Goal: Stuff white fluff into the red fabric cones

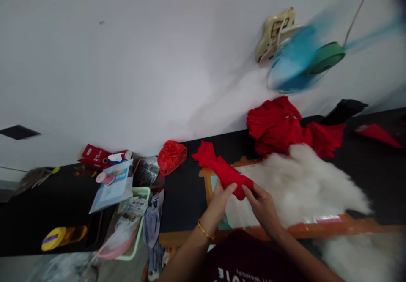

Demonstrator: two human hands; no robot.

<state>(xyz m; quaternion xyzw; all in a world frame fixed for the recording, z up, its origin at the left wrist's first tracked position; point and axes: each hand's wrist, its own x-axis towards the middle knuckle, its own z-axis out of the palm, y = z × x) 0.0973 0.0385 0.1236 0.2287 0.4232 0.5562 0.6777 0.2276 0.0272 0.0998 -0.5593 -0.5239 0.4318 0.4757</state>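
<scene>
Head view: a red cloth piece (226, 173) is pinched by the fingers of the left hand (221, 195) and right hand (264, 203), lower centre. At right, the counter (184, 203) is crowded by white stuffing (306, 184) and red fabric (275, 123); a green basket (140, 234) is seen lower left.

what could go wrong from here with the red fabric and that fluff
The loose white fluff reaches close to the front edge of the black table, so some might slide off. Wisps could cling to the red fabric piece, held beside it in the left hand and right hand.
</scene>
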